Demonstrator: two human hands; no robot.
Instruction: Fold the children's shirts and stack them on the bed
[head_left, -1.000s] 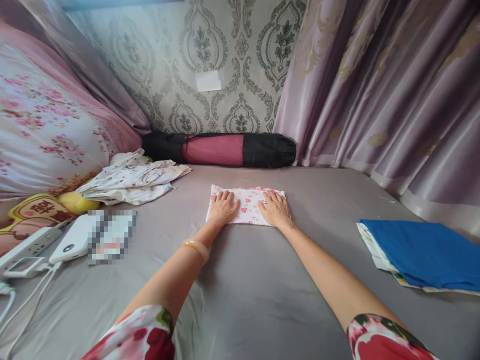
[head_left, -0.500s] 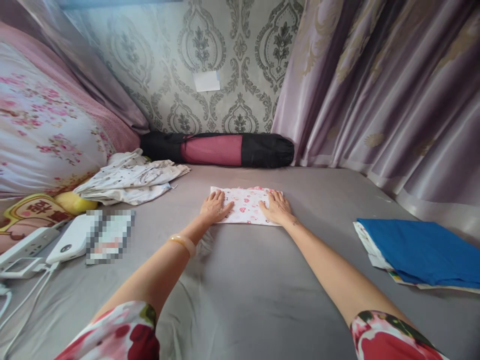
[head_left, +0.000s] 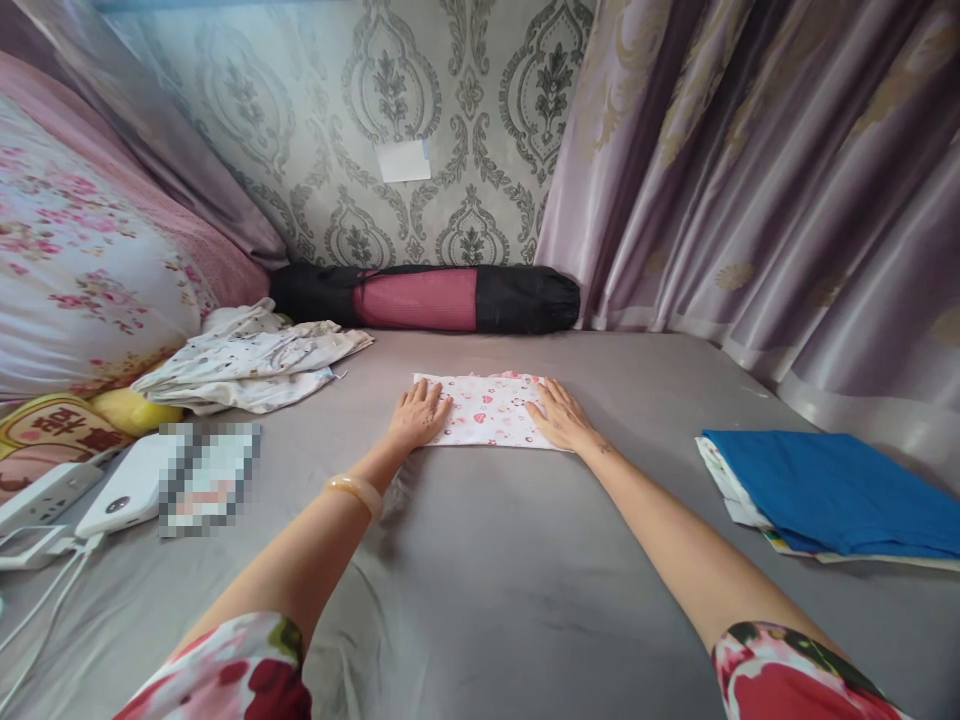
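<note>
A small folded white cloth with pink hearts [head_left: 487, 410] lies flat on the grey bed sheet [head_left: 480, 580]. My left hand [head_left: 416, 413] rests palm down on its left end, fingers stretched out. My right hand [head_left: 561, 417] lies flat on its right end, fingers spread. Neither hand grips anything. A pale bangle [head_left: 355, 490] is on my left wrist.
A folded blue cloth [head_left: 832, 490] lies on a patterned one at the right. Crumpled white clothes [head_left: 247, 355] sit at the left, near a floral pillow [head_left: 82, 260]. A black and pink roll bag [head_left: 427, 298] lies against the wall. A power strip [head_left: 45, 490] and a white device [head_left: 124, 490] lie at the far left.
Both hands have slid apart from the middle of the cloth toward its two ends, smoothing it. The view has shifted slightly.
</note>
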